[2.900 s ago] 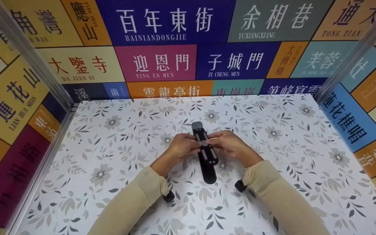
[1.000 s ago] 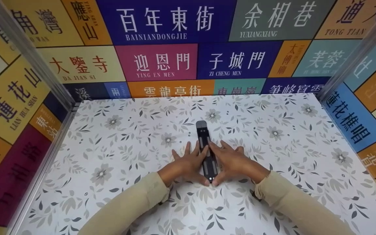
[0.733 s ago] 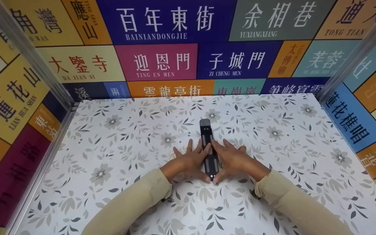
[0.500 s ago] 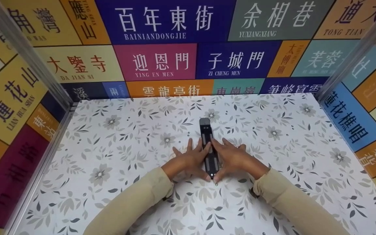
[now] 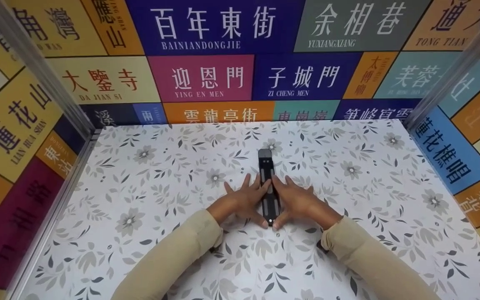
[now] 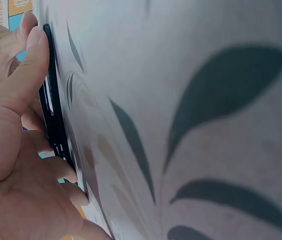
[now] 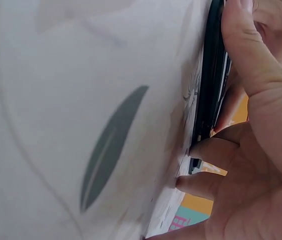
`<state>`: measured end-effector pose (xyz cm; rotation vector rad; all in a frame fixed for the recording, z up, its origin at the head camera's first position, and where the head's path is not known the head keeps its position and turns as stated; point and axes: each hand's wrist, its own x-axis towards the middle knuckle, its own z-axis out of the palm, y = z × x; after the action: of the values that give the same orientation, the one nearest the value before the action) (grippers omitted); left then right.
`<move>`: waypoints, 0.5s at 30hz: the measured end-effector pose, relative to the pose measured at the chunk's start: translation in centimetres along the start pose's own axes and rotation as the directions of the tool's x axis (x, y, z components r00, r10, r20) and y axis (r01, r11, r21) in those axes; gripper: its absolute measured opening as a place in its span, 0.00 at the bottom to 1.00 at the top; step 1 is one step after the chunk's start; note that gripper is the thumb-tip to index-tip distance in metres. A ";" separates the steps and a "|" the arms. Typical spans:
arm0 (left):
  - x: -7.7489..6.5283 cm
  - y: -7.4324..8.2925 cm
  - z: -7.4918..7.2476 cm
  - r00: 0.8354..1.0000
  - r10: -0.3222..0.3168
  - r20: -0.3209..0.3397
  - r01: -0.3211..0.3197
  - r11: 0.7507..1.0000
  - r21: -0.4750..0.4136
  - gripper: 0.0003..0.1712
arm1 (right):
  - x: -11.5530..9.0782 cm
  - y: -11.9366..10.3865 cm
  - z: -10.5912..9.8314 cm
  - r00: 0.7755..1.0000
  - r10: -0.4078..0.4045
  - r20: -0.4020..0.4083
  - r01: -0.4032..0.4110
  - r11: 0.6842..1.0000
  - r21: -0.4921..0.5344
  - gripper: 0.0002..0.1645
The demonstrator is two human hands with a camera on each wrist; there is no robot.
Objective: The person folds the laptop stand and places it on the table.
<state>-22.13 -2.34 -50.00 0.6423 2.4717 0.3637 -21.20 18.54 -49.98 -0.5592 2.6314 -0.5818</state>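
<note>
A slim black folding stand (image 5: 271,203) with a grey tip lies flat and folded on the patterned tabletop, its long side pointing away from me. Along its left side, my left hand (image 5: 244,202) has fingers spread, with the index fingertip on the stand and the thumb by its near end. My right hand (image 5: 298,202) mirrors this on the other side, index finger and thumb against the edge. In the left wrist view the stand's dark edge (image 6: 53,100) runs beside the thumb. The right wrist view shows the same low profile (image 7: 210,75) by the thumb and fingertips.
White cloth with grey leaves and flowers covers the tabletop (image 5: 173,166). Printed panels with large characters stand behind it (image 5: 206,79) and along the left and right sides. Metal strips (image 5: 52,75) mark the corners.
Earlier both hands pinched the stand while a part of it stuck out unfolded. Now it is folded flat, the fingers are spread, and it has slid slightly away and to the right.
</note>
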 end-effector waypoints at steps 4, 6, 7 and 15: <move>0.0 -0.1 0.2 1.000 0.001 -0.013 -0.001 1.000 0.001 0.77 | -0.1 0.2 -0.2 1.000 -0.007 0.020 0.007 1.000 0.015 0.96; -0.2 -0.4 0.3 1.000 0.001 -0.027 -0.001 1.000 -0.016 0.77 | 0.1 0.4 -0.5 0.999 -0.030 0.037 0.028 0.999 0.035 0.91; -0.3 -0.6 0.3 0.999 -0.001 -0.035 -0.001 1.000 -0.031 0.77 | 0.1 0.6 -0.7 0.998 -0.047 0.040 0.045 0.998 0.046 0.88; -2.5 -3.9 -0.1 0.954 -0.128 -0.273 0.100 0.989 -0.112 0.55 | -1.6 3.8 -3.9 0.989 -0.011 -0.145 0.018 0.999 0.049 0.66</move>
<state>-21.77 -6.91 -50.32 0.4290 2.7233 0.5596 -22.68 23.63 -48.02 -0.5397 2.7416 -0.7159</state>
